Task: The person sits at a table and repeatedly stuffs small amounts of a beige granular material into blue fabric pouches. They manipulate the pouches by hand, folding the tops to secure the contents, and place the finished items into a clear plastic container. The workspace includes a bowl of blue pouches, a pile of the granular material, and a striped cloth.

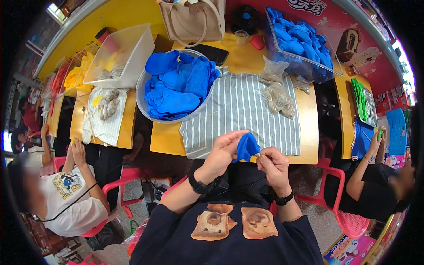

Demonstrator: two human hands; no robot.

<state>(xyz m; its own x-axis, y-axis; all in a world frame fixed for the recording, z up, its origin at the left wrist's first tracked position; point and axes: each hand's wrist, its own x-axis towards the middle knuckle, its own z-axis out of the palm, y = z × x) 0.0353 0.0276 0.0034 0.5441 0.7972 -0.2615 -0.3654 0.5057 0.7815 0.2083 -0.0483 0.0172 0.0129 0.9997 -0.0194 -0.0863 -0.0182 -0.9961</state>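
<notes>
Near the front edge of the table, a small cupped piece of blue fabric (247,148) is between my two hands. My left hand (224,152) grips its left side, fingers closed around the upper edge. With thumb and forefinger together, my right hand (274,168) pinches a small pale stick-like tip at the piece's lower right; what that tip belongs to is mostly hidden. Beyond my hands lies a grey and white striped cloth (238,110). At its left, a round clear tub (142,99) holds a heap of blue fabric pieces (176,88).
Clear bags of beige-grey material (279,99) lie on the striped cloth. A clear bin (304,73) of blue pieces stands back right. Behind the tub are a dark phone (210,54) and a beige tote bag (194,22). Seated people (66,194) work at both sides.
</notes>
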